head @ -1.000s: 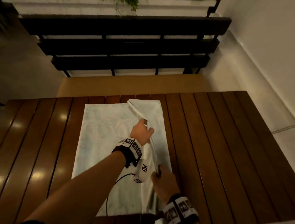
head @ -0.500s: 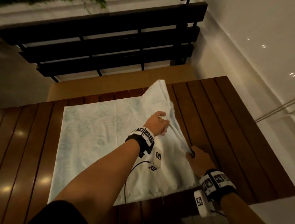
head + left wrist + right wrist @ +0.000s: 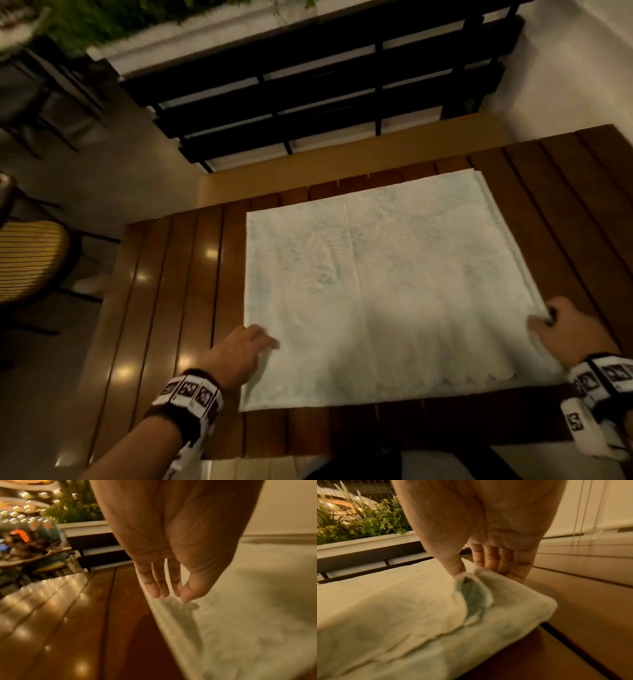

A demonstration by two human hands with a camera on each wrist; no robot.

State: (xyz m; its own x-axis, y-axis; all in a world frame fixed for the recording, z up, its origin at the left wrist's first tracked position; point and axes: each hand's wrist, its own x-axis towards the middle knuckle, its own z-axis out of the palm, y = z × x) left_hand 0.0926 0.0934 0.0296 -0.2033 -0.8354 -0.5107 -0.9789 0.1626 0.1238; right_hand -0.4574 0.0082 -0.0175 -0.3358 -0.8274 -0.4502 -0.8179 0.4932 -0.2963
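Observation:
A pale, faintly patterned cloth [image 3: 383, 284] lies folded and flat on the dark wooden slatted table [image 3: 191, 274]. My left hand [image 3: 246, 346] hovers with straight fingers at the cloth's left edge near the front; in the left wrist view the fingertips [image 3: 159, 592] hang just above the cloth [image 3: 248, 608], holding nothing. My right hand [image 3: 551, 322] is at the cloth's right edge near the front. In the right wrist view its thumb [image 3: 455, 568] presses a top layer of the cloth [image 3: 402, 601] while the fingers [image 3: 501, 561] lie behind the edge, pinching that layer.
A black slatted bench back [image 3: 325, 89] and a tan seat [image 3: 342, 157] stand beyond the table's far edge. A yellow striped chair [image 3: 30, 260] is at the left. A white wall [image 3: 582, 68] runs along the right. A planter with green plants [image 3: 359, 520] is behind the bench.
The raised right part of the cloth has been laid down flat. My left hand let go of it and moved to the cloth's left edge. My right hand stayed at the right edge.

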